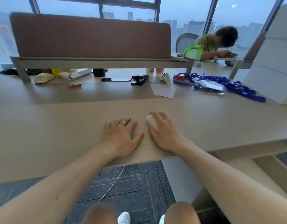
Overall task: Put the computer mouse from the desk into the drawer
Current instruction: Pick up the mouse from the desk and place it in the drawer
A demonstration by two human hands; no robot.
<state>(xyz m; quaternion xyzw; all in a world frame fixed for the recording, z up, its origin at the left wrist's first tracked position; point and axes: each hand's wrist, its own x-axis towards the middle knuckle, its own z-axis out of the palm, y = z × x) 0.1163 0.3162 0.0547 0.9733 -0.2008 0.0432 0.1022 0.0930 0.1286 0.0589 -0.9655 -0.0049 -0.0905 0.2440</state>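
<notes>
- The small white plastic computer mouse [151, 122] is seen on the pale wood-grain desk [58, 126], near its front edge.
- It is gripped by the right hand [163, 133], fingers curled over it.
- The left hand [121, 135] is laid flat just beside, fingers spread.
- A black stapler [140, 79] is set well behind.

Bare desk [58, 126] around; stapler [140, 79] well apart.
</notes>
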